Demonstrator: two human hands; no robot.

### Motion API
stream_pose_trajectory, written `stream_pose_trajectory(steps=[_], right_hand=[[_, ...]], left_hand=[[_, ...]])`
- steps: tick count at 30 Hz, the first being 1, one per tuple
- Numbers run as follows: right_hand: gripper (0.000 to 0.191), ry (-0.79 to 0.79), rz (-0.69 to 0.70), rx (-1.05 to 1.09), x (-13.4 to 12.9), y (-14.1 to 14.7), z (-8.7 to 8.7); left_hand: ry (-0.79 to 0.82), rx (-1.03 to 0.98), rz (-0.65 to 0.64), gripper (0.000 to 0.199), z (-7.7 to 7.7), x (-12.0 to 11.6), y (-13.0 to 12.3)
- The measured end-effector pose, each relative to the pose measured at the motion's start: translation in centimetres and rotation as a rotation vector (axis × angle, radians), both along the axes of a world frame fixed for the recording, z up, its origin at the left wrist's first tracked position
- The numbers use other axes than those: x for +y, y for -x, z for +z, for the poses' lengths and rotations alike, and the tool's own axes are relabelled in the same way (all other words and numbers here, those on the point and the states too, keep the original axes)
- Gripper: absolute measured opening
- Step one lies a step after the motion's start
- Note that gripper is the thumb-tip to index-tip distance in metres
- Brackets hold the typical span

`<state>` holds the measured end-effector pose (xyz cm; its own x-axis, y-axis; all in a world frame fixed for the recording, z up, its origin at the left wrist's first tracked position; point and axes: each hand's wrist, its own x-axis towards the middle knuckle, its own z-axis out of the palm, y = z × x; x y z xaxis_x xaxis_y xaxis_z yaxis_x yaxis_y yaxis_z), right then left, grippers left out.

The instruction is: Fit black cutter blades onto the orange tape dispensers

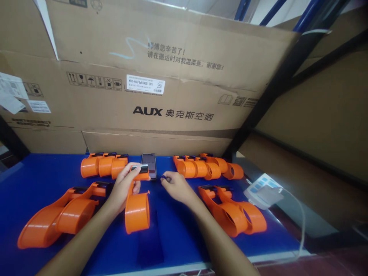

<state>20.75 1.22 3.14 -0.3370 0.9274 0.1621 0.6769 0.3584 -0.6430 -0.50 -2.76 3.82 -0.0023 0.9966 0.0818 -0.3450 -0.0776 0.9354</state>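
Note:
My left hand (126,186) is closed round the upper end of an orange tape dispenser (137,212), whose round orange part hangs below my fingers. A dark piece with a pale toothed edge shows at its top. To the right, my right hand (176,186) is pinched on a small dark item (164,177), too small to name, apart from the dispenser. A phone (149,165) lies on the blue table behind and between my hands.
Several orange dispensers stand at the back left (89,167), front left (43,226), back right (212,170) and front right (230,218). A white device (263,191) with a cable is at the table's (178,245) right edge. A large cardboard sheet (172,88) rises behind.

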Motion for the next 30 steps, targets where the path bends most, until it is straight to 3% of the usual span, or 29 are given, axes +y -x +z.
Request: stream_pose_trajectory(steps=[9, 13, 20, 30], right_hand=[[0.013, 0.058, -0.044, -0.110, 0.1, 0.2, -1.5], [0.018, -0.051, -0.084, -0.040, 0.2, 0.2, -1.0], [0.035, -0.430, 0.196, 0.266, -1.6, 1.0, 0.6], [0.024, -0.432, 0.235, 0.300, -1.9, 1.6, 0.0]], left_hand=[[0.009, 0.077, -0.040, 0.037, -0.8, 0.3, 0.0], [0.011, 0.128, -0.063, 0.040, -1.4, 0.5, 0.0], [0.006, 0.192, -0.076, 0.043, -1.9, 0.5, -0.2], [-0.021, 0.226, -0.089, 0.040, -1.5, 0.4, -0.4]])
